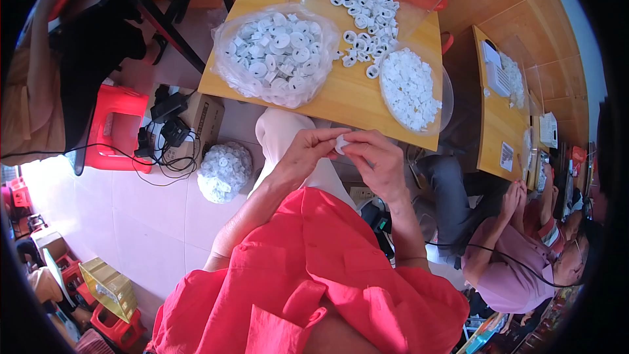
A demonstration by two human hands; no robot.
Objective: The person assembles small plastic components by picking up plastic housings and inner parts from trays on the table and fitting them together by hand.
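In front of my lap, just off the table's near edge, my left hand (306, 152) and my right hand (378, 160) meet fingertip to fingertip. Between them they pinch a small white plastic part (341, 144), mostly covered by the fingers. Beyond my left hand a clear plastic bag (226, 69) full of round white plastic pieces (282, 40) rests on the wooden table (360, 108). Past my right hand is a clear round tray (447, 101) heaped with small white parts (409, 85). White ring-shaped pieces (371, 19) lie loose behind that tray.
A tied bag of white parts (225, 170) sits on the floor left of my knee. Beside it are a cardboard box (208, 121) with black adapters and cables (173, 130), and a red stool (108, 128). At right, a person in a pink shirt (517, 275) works by another table (491, 137).
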